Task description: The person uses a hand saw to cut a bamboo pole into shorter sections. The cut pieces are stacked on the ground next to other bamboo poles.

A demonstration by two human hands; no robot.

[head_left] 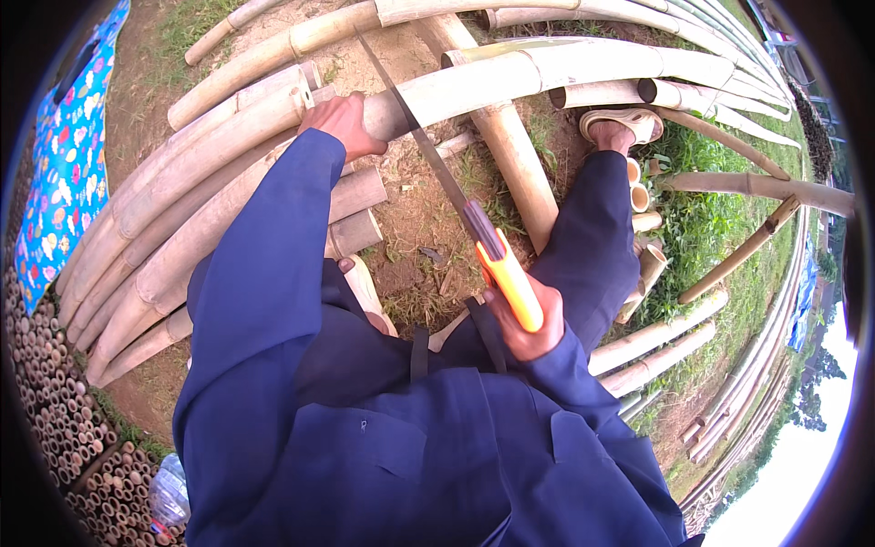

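My right hand [530, 321] is closed around the yellow-orange handle of a hand saw [510, 281]. The saw's long narrow blade slants up and to the left, lying against a thick pale bamboo pole [510, 77] near its left end. Just left of the blade, my left hand [342, 126] grips the end of that pole, with the thumb bent around it. A second bamboo pole [515, 169] runs crosswise underneath. Whether the blade has entered the bamboo, I cannot tell.
Several bamboo poles [182, 196] lie stacked to the left, with short cut pieces [641, 196] by my right leg. A sandalled foot [629, 126] stands beyond the crosswise pole. Cut bamboo ends [55, 392] and a plastic bottle [169, 492] are at lower left, below a blue patterned cloth [68, 164].
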